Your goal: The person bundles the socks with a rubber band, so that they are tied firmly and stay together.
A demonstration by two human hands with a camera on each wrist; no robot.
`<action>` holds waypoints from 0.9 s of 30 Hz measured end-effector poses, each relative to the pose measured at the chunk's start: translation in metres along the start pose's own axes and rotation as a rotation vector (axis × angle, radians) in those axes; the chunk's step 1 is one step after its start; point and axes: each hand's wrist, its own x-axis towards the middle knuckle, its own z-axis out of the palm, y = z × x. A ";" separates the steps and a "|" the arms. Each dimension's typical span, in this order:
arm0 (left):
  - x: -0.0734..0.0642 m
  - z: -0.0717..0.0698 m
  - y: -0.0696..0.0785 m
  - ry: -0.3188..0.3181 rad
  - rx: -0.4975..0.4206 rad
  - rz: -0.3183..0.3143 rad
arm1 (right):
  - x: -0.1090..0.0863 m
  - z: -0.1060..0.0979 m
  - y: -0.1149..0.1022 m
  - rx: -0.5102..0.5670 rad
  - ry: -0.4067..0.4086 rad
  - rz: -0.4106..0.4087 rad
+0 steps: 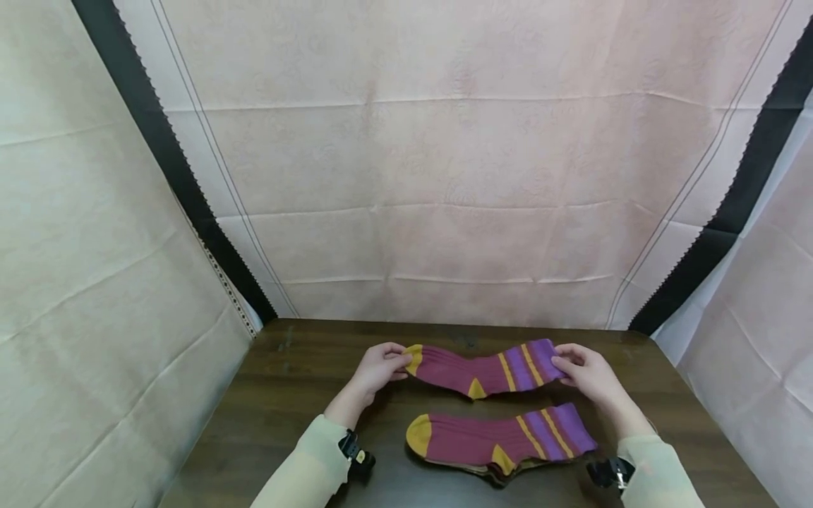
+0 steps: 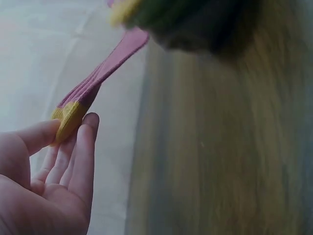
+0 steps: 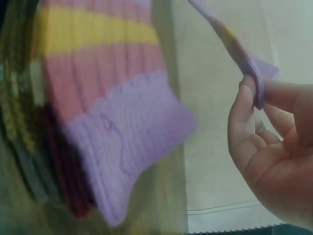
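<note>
A maroon sock [image 1: 466, 368] with a yellow toe and heel and purple and yellow bands at the cuff is stretched between both hands, held up off the table. My left hand [image 1: 380, 368] pinches its yellow toe between thumb and fingers, and the left wrist view shows that toe [image 2: 69, 120] close up. At the other end my right hand [image 1: 587, 372] pinches the purple cuff [image 3: 259, 88]. Nearer the body, a matching sock [image 1: 470, 436] lies on top of a stack, with darker socks [image 3: 22, 112] visible beneath it in the right wrist view.
The dark brown wooden table [image 1: 279, 423] ends at a back edge against a pale fabric wall [image 1: 444, 212]. Similar fabric panels with black strips [image 1: 184, 169] rise at both sides. A small camera is strapped to each wrist.
</note>
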 end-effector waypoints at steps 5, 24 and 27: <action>-0.014 -0.001 0.006 0.014 -0.104 0.016 | -0.017 -0.003 -0.004 0.154 0.080 0.010; -0.065 0.012 0.018 -0.146 -0.210 -0.004 | -0.063 -0.007 -0.002 0.381 0.054 0.066; -0.069 0.012 0.020 -0.185 -0.203 -0.015 | -0.066 -0.010 0.000 0.348 0.046 0.063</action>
